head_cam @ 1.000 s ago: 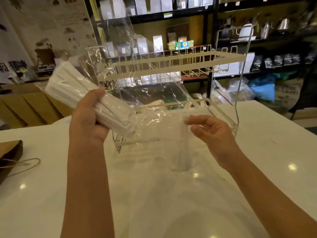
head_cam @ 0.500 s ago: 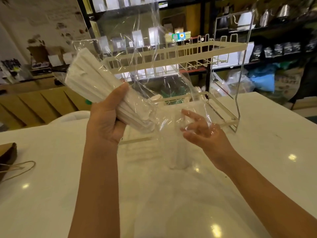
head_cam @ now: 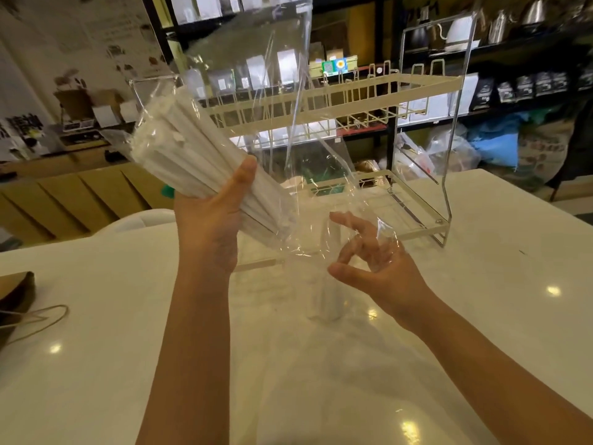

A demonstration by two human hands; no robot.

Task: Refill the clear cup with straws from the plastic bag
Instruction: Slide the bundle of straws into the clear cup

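A bundle of white straws point(head_cam: 179, 146) sits inside a clear plastic bag point(head_cam: 276, 75). My left hand point(head_cam: 211, 220) grips the bundle through the film and holds it tilted, with the lower ends pointing down and right. The bag's loose end rises above and drapes toward my right hand point(head_cam: 375, 268). That hand has its fingers spread at the bag's mouth, and film lies over the fingers. The clear cup point(head_cam: 324, 300) stands upright on the table just below both hands, seen dimly through the plastic.
A cream two-tier wire rack point(head_cam: 353, 91) stands on the white table point(head_cam: 481, 284) right behind the cup. A brown paper bag with string handles point(head_cam: 16, 293) lies at the table's left edge. Shelves of packets and kettles fill the background.
My left hand has raised the straw bundle, tipped it steeper and brought it rightward. My right hand went from pinching the bag's edge to spread fingers at its mouth.
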